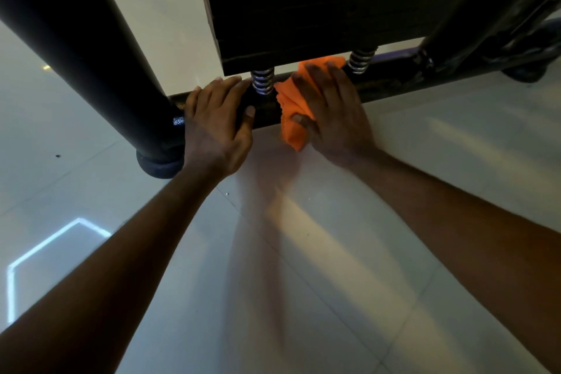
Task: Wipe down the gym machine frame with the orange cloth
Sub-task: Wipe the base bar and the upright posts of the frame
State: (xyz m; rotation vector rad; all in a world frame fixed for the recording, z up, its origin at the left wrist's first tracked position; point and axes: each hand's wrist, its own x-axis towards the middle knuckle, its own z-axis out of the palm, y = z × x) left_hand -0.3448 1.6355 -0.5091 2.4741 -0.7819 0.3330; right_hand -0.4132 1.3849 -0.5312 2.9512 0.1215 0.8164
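The gym machine's low black base bar (391,86) runs across the floor under a dark weight stack (318,9). Two metal springs (263,82) stand between bar and stack. My right hand (331,109) lies flat on the orange cloth (293,112), pressing it onto the bar between the springs; the thumb sits on the cloth's lower part. One corner of the cloth hangs over the bar's front. My left hand (218,118) rests on the bar just left of the near spring, fingers over the top and thumb on the front face.
A thick black upright post (76,48) slants down at the left to a round foot (161,164) on the pale tiled floor (303,252). More dark frame tubes (473,9) and a purple-edged part stand at the right.
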